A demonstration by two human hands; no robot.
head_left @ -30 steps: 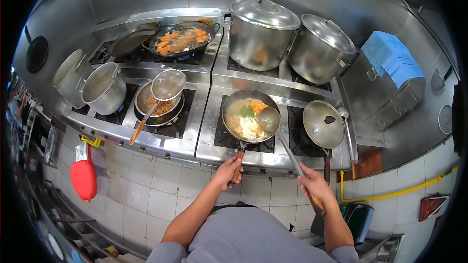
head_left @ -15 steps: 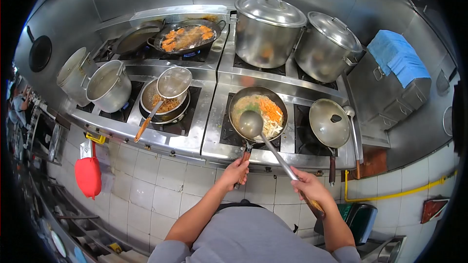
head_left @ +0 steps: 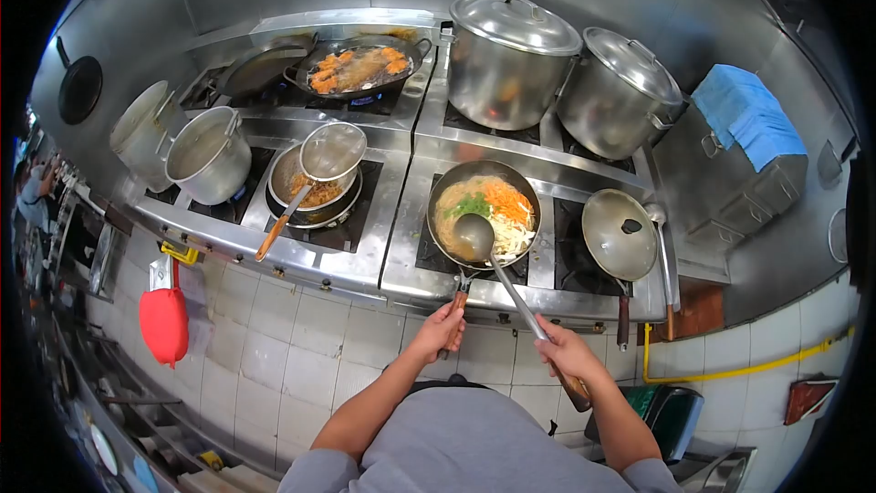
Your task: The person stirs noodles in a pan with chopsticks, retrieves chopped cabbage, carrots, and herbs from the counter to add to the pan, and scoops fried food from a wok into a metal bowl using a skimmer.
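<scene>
My left hand is closed round the wooden handle of a frying pan on the front right stove. Orange shreds, pale strips, chopped green pieces and a yellowish layer lie in the pan. My right hand grips the long handle of a ladle. Its bowl rests over the food at the pan's near side, hiding what is under it. A lid with a black knob covers a second handled pan to the right.
Two lidded stockpots stand behind. Orange pieces fry in a wok at the back left. A strainer lies across a pan with browned bits, beside an open pot. Another ladle lies at the right edge.
The ladle bowl has shifted slightly right and down in the pan, and my right hand has moved a little left. My left hand keeps its hold on the pan handle.
</scene>
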